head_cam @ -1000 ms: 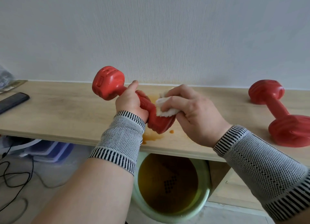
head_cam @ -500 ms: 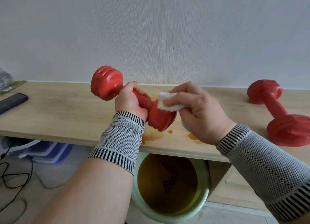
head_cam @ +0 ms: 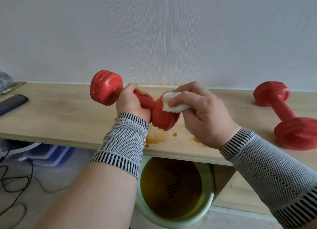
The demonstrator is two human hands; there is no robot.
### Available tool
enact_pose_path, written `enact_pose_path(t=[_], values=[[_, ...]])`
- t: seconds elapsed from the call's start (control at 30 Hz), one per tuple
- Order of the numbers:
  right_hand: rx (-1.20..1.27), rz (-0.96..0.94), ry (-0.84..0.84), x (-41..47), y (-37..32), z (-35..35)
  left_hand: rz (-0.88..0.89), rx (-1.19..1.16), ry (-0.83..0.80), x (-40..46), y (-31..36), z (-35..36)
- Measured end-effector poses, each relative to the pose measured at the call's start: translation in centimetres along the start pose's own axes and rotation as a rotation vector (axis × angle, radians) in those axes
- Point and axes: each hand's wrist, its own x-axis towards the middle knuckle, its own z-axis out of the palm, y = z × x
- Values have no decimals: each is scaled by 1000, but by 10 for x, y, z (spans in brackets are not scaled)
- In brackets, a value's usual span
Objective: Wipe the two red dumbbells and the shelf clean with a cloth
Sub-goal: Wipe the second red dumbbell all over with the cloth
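Note:
My left hand (head_cam: 131,105) grips the handle of a red dumbbell (head_cam: 106,88) and holds it tilted above the wooden shelf (head_cam: 60,115). My right hand (head_cam: 202,112) pinches a white cloth (head_cam: 173,103) and presses it on the top of the dumbbell's near head. The second red dumbbell (head_cam: 288,115) lies on the shelf at the right, apart from both hands. Orange stains (head_cam: 157,137) mark the shelf below the raised dumbbell.
A green bucket (head_cam: 210,182) with brownish liquid stands on the floor under the shelf edge. A black remote (head_cam: 12,103) lies on the shelf at far left. Cables (head_cam: 15,180) and plastic boxes (head_cam: 49,155) sit on the floor at left. A white wall rises behind the shelf.
My right hand has slid the cloth from the side of the near head up onto its top. The dumbbell has turned slightly in my left hand.

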Motion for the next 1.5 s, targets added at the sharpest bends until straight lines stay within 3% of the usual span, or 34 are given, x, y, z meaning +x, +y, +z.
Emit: enact_pose_path(t=[0.07,0.13,0.23,0.33,0.5,0.63,0.87,1.07,1.17,1.33,1.5], values=[[27,50,-11,1,-1,0,15,-9,7,-1,1,0],[71,218,-43,4,3,-3,41,4,3,-3,2,0],[164,466,-159,5,9,-7,43,14,-63,-8,2,3],[362,540,-333,2,9,-8,60,-34,-106,-9,5,5],[452,484,-431,3,6,-10,32,-64,19,-11,7,5],[296,468,-320,5,-4,-10,-6,49,94,-11,6,5],[-93,334,-156,5,-11,-1,-17,219,61,-4,4,6],[-346,188,-81,-4,1,3,-109,191,8,0,2,4],[-363,212,-77,-7,7,6,-171,158,-31,-4,1,7],[-338,162,-81,-6,8,7,-88,165,-1,-2,-11,9],[-246,-67,-69,-5,-5,7,-31,229,75,16,-2,1]])
